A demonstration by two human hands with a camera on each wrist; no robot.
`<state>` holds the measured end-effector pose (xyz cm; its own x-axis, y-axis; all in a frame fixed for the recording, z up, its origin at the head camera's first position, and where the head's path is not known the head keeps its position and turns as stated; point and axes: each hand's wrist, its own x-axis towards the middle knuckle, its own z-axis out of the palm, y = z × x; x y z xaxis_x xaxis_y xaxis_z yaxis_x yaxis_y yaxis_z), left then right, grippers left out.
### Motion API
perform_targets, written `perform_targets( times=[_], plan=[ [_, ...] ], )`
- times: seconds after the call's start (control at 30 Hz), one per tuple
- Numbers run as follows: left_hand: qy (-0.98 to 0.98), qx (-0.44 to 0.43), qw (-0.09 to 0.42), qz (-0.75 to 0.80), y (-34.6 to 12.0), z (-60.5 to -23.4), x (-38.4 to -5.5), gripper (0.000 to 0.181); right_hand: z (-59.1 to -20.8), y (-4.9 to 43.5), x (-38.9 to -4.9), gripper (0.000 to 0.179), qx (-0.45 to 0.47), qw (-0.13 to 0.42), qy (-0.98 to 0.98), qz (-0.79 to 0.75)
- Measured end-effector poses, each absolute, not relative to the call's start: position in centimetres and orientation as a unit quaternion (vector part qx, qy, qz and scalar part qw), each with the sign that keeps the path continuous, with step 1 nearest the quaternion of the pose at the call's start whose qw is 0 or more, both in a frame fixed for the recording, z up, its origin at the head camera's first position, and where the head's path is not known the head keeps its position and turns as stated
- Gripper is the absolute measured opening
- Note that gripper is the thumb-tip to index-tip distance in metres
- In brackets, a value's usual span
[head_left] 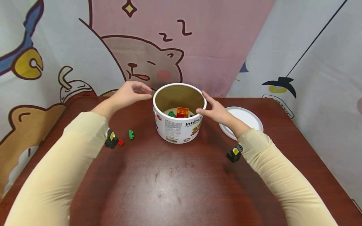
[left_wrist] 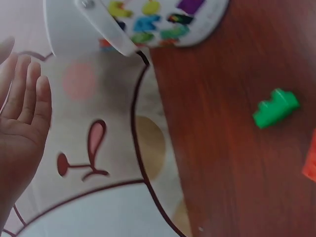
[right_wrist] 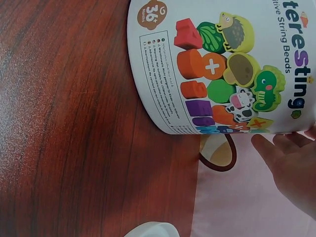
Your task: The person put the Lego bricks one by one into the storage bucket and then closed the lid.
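A white printed bucket [head_left: 175, 133] stands upright on the table without its lid. Inside it lie an orange block [head_left: 182, 111] and a green block [head_left: 172, 114], with darker pieces partly hidden by the rim. My left hand [head_left: 130, 93], fingers extended, is beside the bucket's left rim and holds nothing; the left wrist view shows it apart from the wall. On the opposite side, my right hand [head_left: 217, 110] touches the rim with spread, fairly straight fingers, the thumb toward the front. In the left wrist view, a green toy brick [left_wrist: 276, 108] lies near a red brick [left_wrist: 311, 160].
A round white lid [head_left: 250, 118] lies on the brown table [head_left: 169, 175], partly under my right forearm. Behind the table's far edge hangs a cartoon-printed curtain [head_left: 215, 40]. The bucket's white handle [left_wrist: 106, 27] hangs along its side.
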<state>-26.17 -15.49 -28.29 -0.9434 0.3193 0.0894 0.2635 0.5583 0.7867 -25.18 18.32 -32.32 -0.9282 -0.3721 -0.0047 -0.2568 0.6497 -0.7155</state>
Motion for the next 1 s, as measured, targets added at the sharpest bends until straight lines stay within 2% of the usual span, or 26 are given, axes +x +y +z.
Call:
perform_targets(
  times=[0.3,0.53,1.0],
  plan=[
    [0.897,0.137,0.038,0.419,-19.5,-31.8,-25.3,0.028,-32.3,18.3,-25.1,0.088,-0.175,0.079,0.902,-0.386],
    [0.902,0.126,0.079,0.406,-22.1,-34.5,-24.3,0.034,-32.2,18.2,-25.1,0.086,-0.176,0.082,0.9,-0.39],
    [0.896,0.123,0.131,0.406,-23.2,-38.7,-23.1,0.039,-32.2,18.2,-25.0,0.087,-0.173,0.082,0.901,-0.39]
  ],
)
